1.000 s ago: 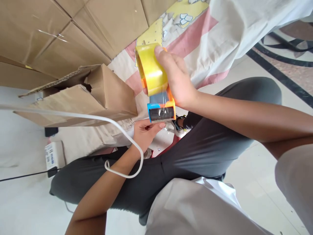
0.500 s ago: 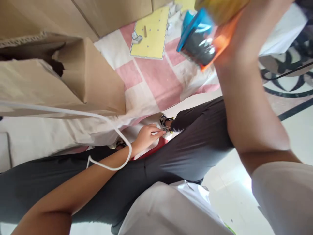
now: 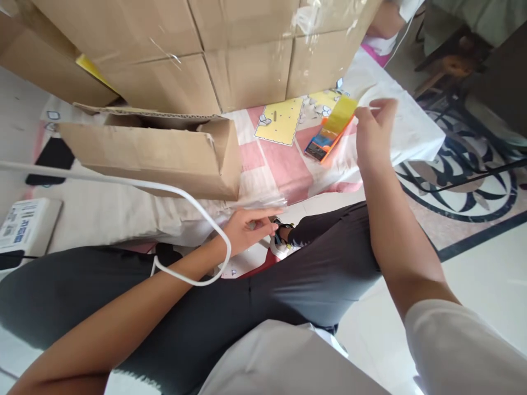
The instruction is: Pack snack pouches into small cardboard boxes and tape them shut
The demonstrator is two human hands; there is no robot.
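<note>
My left hand (image 3: 249, 227) is over my lap, its index finger stretched out and its thumb lower. A thin strip of clear tape (image 3: 281, 202) clings at the index fingertip; its outline is faint. An orange and blue tape dispenser (image 3: 319, 147) with a yellowish roll (image 3: 341, 114) lies slanted on the pink and white cloth. Just right of the roll is my right hand (image 3: 376, 129), fingers loosely apart and not wrapped around the dispenser. On the left stands a cardboard box (image 3: 152, 156) with its upper side open.
Taped cardboard boxes (image 3: 251, 71) are stacked along the back of the cloth-covered table (image 3: 274, 170). A yellow card (image 3: 280, 122) lies before them. A white cable (image 3: 181, 192) loops across my left forearm. A white box (image 3: 28, 225) and a dark flat object (image 3: 51, 159) are at left.
The tape dispenser has gone from my raised right hand down onto the table, and that hand has loosened. My left index finger has straightened. The view has tilted up, showing more boxes.
</note>
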